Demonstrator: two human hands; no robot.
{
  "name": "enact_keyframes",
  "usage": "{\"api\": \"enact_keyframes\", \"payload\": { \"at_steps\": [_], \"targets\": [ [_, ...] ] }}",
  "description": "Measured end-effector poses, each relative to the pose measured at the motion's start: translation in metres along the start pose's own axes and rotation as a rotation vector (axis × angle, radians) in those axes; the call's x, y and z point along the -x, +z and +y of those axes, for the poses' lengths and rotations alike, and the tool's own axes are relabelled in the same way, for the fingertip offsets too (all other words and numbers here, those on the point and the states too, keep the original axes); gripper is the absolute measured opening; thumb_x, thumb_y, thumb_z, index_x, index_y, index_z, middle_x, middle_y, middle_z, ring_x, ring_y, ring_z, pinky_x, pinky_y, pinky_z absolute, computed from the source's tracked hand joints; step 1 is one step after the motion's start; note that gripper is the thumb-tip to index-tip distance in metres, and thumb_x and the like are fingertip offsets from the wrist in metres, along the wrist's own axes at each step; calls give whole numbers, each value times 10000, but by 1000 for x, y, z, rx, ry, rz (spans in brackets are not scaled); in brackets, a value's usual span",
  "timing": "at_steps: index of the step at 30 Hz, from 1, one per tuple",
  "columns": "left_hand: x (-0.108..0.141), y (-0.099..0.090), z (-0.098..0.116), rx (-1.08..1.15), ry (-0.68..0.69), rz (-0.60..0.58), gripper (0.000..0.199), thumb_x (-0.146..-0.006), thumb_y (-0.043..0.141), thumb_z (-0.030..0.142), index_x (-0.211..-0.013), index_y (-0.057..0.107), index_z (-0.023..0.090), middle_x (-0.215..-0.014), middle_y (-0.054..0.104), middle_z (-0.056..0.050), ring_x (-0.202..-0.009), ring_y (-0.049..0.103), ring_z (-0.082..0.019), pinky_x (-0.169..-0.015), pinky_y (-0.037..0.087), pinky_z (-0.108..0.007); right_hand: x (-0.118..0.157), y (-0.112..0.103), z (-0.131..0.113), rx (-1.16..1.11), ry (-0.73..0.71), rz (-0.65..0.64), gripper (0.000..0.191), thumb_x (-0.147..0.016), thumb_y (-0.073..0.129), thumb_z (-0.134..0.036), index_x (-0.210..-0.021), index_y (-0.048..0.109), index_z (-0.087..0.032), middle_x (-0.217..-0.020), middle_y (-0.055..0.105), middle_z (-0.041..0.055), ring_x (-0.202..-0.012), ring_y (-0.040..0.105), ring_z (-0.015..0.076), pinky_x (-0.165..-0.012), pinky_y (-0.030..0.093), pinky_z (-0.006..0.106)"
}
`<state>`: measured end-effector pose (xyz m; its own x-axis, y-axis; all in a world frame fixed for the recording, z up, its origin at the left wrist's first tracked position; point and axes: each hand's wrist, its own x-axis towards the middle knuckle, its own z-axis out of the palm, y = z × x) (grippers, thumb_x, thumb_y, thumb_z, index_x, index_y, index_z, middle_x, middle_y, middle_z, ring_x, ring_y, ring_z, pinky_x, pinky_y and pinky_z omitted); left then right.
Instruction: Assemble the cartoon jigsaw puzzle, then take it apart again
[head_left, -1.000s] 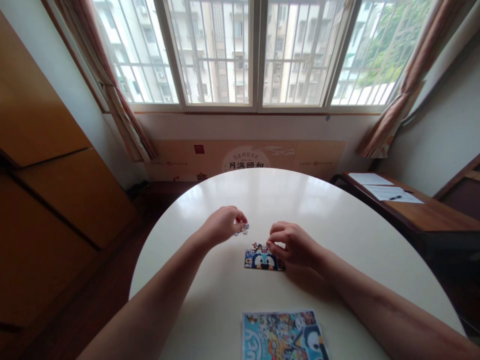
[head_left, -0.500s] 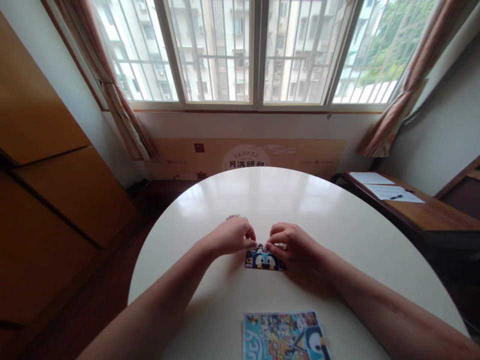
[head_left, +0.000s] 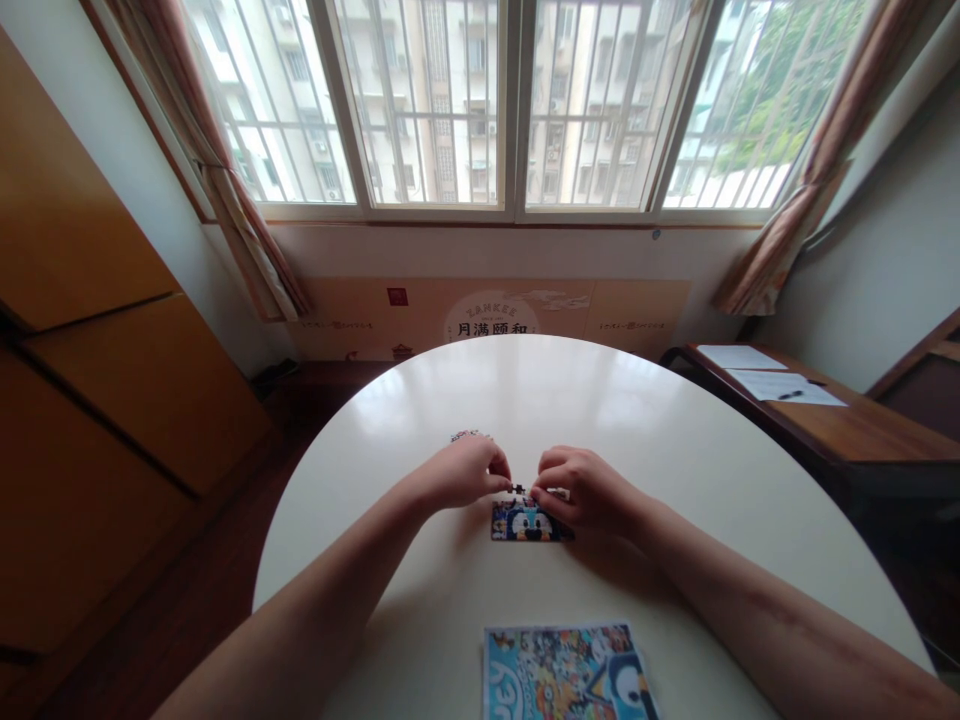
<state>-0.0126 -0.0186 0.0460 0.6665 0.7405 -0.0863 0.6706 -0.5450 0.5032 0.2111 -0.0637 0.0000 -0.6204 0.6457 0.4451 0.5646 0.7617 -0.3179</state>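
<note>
A partly assembled jigsaw puzzle [head_left: 517, 522] with a blue cartoon dog face lies flat on the white round table [head_left: 360, 440]. At its upper edge a small dark row of puzzle pieces [head_left: 519, 489] is raised and tilted. My left hand [head_left: 469, 472] is closed, thumb and finger pinching the left end of that row. My right hand [head_left: 581, 482] has curled fingers pressed together at the row's right end, over the puzzle's upper right corner, which it partly hides. Loose puzzle pieces [head_left: 471, 435] lie behind my left hand, mostly covered by it.
A colourful picture sheet [head_left: 566, 670] with the same dog lies near the table's front edge. To the right, a wooden desk [head_left: 877, 420] holds papers [head_left: 784, 386] and a pen. Behind the table stand a printed panel [head_left: 562, 310] and barred windows.
The row of pieces at the puzzle's upper edge has tilted up, showing its dark side and a gap below it. Both hands stay nearly in place.
</note>
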Motion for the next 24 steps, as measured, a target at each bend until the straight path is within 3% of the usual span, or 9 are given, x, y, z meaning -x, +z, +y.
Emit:
{"api": "enact_keyframes", "payload": {
  "at_steps": [7, 11, 21, 24],
  "targets": [
    [4, -29, -19, 46, -260, 220, 250, -814, 594, 354, -835, 755, 163, -813, 757, -58, -741, 669, -205, -639, 463, -270, 1, -1, 1, 14, -6, -16, 207, -909, 587, -213, -739, 706, -208, -759, 632, 30, -711, 567, 153, -677, 429, 274],
    [1, -33, -32, 15, -347, 258, 270, -804, 610, 382, -846, 758, 159, -821, 754, -72, -749, 665, -211, -627, 452, -270, 3, 0, 2, 15, -9, -31, 184, -922, 579, -234, -856, 751, -226, -771, 641, 34, -739, 581, 162, -697, 439, 277],
    [-7, -26, -40, -66, -364, 376, 255, -846, 580, 315, -916, 774, 164, -902, 765, -78, -830, 683, -218, -737, 474, -281, 2, 3, 1, 12, -15, -55, 183, -881, 606, -198, -994, 745, -238, -837, 654, 38, -766, 603, 165, -718, 461, 273],
    [-6, -26, -35, -103, -292, 432, 255, -859, 562, 302, -915, 779, 180, -922, 763, -69, -847, 677, -218, -762, 481, -289, 2, 4, 2, 2, -9, -41, 203, -870, 613, -185, -1021, 737, -243, -848, 658, 36, -777, 605, 166, -728, 463, 272]
  ]
}}
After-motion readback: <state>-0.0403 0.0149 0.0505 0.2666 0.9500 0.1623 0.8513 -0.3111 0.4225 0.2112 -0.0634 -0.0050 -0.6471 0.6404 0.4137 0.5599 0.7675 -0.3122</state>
